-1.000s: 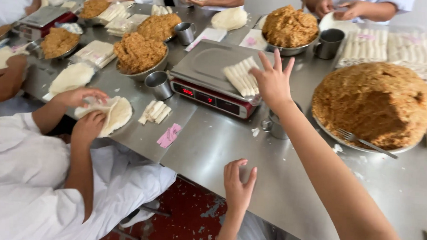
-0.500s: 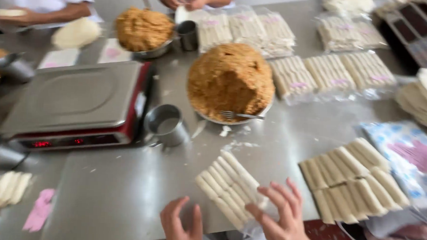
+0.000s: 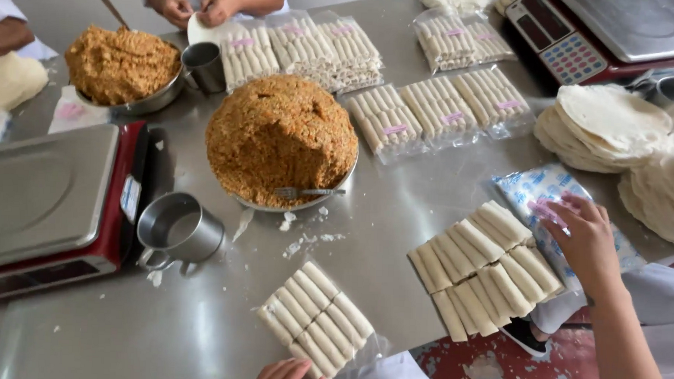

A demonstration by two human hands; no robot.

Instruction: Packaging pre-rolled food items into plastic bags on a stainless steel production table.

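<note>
Fingers of the right hand spread on the blue bag, beside loose rolls; left hand touches another roll batch. Steel bowl holds filling on the bench.

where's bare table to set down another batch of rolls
Bare steel lies between the metal cup, the near row of rolls and the scale. The far side, by the filling bowl and bagged rolls, is crowded.
</note>
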